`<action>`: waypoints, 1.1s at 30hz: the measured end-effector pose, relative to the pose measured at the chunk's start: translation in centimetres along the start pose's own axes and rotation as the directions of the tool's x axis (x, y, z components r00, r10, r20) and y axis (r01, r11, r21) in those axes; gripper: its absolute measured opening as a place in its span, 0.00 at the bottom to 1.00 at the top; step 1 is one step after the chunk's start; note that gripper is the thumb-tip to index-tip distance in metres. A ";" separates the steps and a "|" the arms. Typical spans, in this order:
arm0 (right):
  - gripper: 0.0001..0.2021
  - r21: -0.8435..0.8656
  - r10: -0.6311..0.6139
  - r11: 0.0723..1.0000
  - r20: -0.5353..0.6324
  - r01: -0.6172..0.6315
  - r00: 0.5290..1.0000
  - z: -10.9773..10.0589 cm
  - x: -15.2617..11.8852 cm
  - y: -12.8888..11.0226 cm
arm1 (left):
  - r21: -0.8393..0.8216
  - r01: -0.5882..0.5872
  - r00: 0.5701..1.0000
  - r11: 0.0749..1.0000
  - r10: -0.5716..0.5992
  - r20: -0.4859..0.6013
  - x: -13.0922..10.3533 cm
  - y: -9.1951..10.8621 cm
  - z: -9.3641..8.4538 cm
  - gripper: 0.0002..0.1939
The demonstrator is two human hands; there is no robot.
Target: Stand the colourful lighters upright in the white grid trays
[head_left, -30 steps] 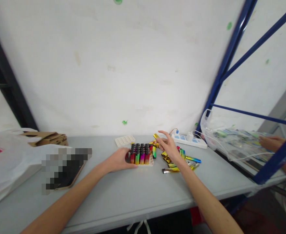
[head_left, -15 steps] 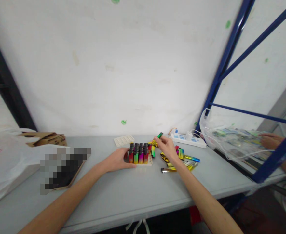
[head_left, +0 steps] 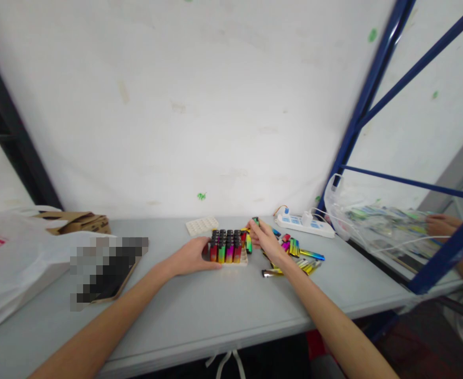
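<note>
One slim, shiny green lighter (head_left: 256, 221), clamped between the right hand's (head_left: 268, 242) thumb and fingers, up near the tray's right end!
Left hand (head_left: 191, 256) now: fingers and thumb clasped round the left end of one white, perforated plastic tray (head_left: 244, 260), four black-topped rainbow lighters (head_left: 225, 252) upright across its front row (deeper rows overlap, no sure count); loose metallic lighters (head_left: 312, 255) right, one second white tray (head_left: 202, 226) behind, one white power strip (head_left: 318, 228) beyond.

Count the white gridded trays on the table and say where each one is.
2. The back tray lies near the wall; the front tray holds the upright lighters, at the left hand. Others may be hidden behind the white bag.
</note>
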State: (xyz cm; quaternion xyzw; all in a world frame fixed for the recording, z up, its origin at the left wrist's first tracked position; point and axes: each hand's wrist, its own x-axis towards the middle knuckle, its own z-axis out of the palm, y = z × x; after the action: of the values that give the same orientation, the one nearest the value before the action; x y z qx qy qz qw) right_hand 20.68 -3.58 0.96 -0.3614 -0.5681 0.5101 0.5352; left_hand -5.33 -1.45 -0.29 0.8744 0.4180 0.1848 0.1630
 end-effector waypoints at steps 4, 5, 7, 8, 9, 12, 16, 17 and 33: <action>0.29 -0.020 0.165 0.986 -0.081 -0.167 0.983 0.6 0.1 0.6 | -0.030 -0.011 1.000 0.999 0.011 -0.008 -0.1 0.1 -0.1 0.33; 0.28 -0.042 0.174 0.983 -0.136 -0.181 0.975 0.8 0.1 0.8 | -0.044 -0.017 1.000 0.999 0.017 -0.010 -0.1 0.1 -0.1 0.33; 0.25 -0.096 0.146 0.980 -0.234 -0.172 0.961 1.0 0.2 1.2 | -0.072 -0.030 1.000 0.997 0.029 -0.010 -0.1 0.1 -0.2 0.33; 0.23 -0.123 0.117 0.981 -0.262 -0.153 0.958 1.1 0.2 1.4 | -0.082 -0.032 0.999 0.996 0.032 -0.010 -0.1 0.1 -0.2 0.33; 0.22 -0.145 0.086 0.981 -0.278 -0.131 0.957 1.2 0.2 1.6 | -0.088 -0.033 0.999 0.996 0.033 -0.012 -0.1 0.1 -0.2 0.33; 0.20 -0.173 0.046 0.981 -0.261 -0.093 0.964 1.2 0.0 1.7 | -0.100 -0.043 0.999 0.994 0.041 -0.020 0.0 0.0 -0.1 0.33; 0.24 -0.120 0.089 0.986 -0.224 -0.119 0.971 1.0 0.1 1.4 | -0.107 -0.054 0.998 0.993 0.052 -0.022 0.0 -0.2 0.0 0.32; 0.25 -0.096 0.109 0.987 -0.214 -0.131 0.971 0.9 0.2 1.3 | -0.106 -0.052 0.999 0.993 0.050 -0.020 0.0 -0.2 0.0 0.32; 0.18 -0.347 -0.234 0.915 -0.043 0.205 0.971 -1.2 0.5 1.8 | -0.111 0.054 0.993 0.992 -0.042 0.113 -0.3 -0.9 -2.1 0.34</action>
State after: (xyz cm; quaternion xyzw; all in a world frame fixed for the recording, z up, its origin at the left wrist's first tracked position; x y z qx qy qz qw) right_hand 21.48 -2.47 -0.73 -0.4032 -0.6617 0.3255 0.5419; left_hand -7.07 -0.90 1.12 0.8623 0.4180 0.1558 0.2398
